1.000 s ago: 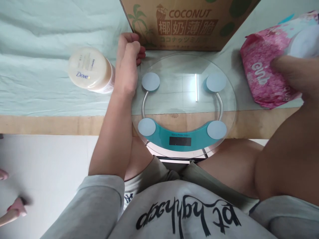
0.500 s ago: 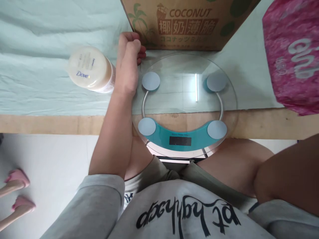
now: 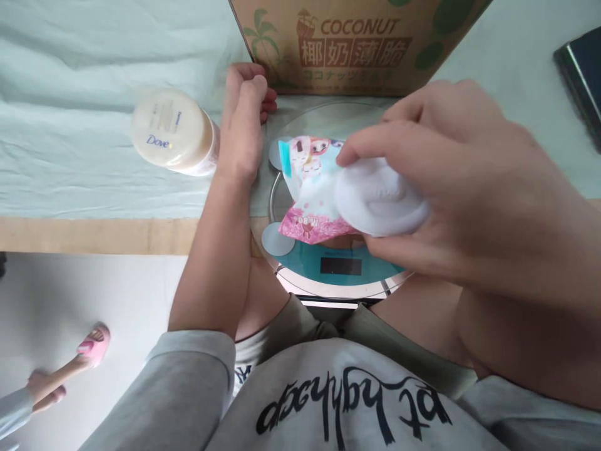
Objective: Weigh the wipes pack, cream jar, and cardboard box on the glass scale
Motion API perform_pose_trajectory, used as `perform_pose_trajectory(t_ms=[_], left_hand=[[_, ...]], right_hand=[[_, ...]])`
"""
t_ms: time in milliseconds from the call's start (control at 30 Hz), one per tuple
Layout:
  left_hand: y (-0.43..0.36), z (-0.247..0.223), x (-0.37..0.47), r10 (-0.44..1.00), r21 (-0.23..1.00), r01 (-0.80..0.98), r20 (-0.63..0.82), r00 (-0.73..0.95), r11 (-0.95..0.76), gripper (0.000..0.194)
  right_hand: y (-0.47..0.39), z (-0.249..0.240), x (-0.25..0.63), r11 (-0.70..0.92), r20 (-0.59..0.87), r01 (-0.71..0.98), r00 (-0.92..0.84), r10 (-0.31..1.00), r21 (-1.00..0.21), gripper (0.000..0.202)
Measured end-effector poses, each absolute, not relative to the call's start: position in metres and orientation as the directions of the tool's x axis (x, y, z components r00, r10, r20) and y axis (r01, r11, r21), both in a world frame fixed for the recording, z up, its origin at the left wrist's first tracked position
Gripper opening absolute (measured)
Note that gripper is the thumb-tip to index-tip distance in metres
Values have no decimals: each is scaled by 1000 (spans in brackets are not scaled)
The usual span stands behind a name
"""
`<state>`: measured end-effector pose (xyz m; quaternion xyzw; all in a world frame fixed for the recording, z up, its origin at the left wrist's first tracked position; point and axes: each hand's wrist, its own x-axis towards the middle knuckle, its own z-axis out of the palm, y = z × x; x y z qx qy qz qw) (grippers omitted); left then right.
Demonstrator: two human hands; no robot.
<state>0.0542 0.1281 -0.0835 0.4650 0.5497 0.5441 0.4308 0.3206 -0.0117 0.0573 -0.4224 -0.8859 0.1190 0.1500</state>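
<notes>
My right hand (image 3: 451,175) is closed around a wet wipes pack (image 3: 315,194), a soft pink and white pouch with cartoon print and a white plastic lid. It hangs over the round glass bathroom scale (image 3: 300,266), hiding much of the plate and its right-hand pads. My left hand (image 3: 246,113) rests on the table with fingers loosely curled and apart, nothing visible in it. It lies between the Dove bottle (image 3: 171,128) and the front left corner of the coconut cardboard box (image 3: 357,44). The scale's display is dark.
A pale green cloth (image 3: 70,138) covers the table, leaving a bare wooden front edge (image 3: 94,236). The scale juts past this edge above my lap. A dark flat object (image 3: 582,81) lies at the far right. Another person's foot in a pink slipper (image 3: 96,343) is on the floor at left.
My right hand has come in from the right with the wet wipes pack. The pink bag has left the right side, and a dark object shows there. The other person's feet have moved.
</notes>
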Motion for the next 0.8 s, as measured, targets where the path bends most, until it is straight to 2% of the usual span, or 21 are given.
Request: perform_pose_trajectory(t_ms=[67, 133, 267, 333, 600, 700, 800], left_hand=[[123, -78, 55, 988, 998, 67, 22, -154, -12, 19], [117, -71, 57, 989, 996, 88, 28, -145, -16, 13], [113, -66, 63, 982, 995, 94, 45, -182, -28, 9], [114, -67, 64, 980, 997, 73, 43, -193, -29, 8], [118, -65, 68, 977, 1000, 13, 17, -215, -15, 13], [116, -63, 68, 977, 1000, 13, 9, -214, -6, 15], [116, -62, 67, 976, 1000, 14, -11, -216, 14, 19]], right_hand=[[-9, 44, 324, 677, 205, 701, -645, 736, -225, 61], [-6, 39, 328, 683, 230, 703, -644, 729, -196, 56], [0, 46, 335, 702, 185, 639, -684, 705, -313, 71], [3, 47, 334, 659, 165, 663, -649, 742, -354, 75], [1, 23, 308, 464, -58, 793, -525, 849, -394, 82], [2, 29, 303, 417, -61, 786, -495, 867, -456, 77], [18, 28, 320, 343, 59, 753, -377, 924, -561, 74]])
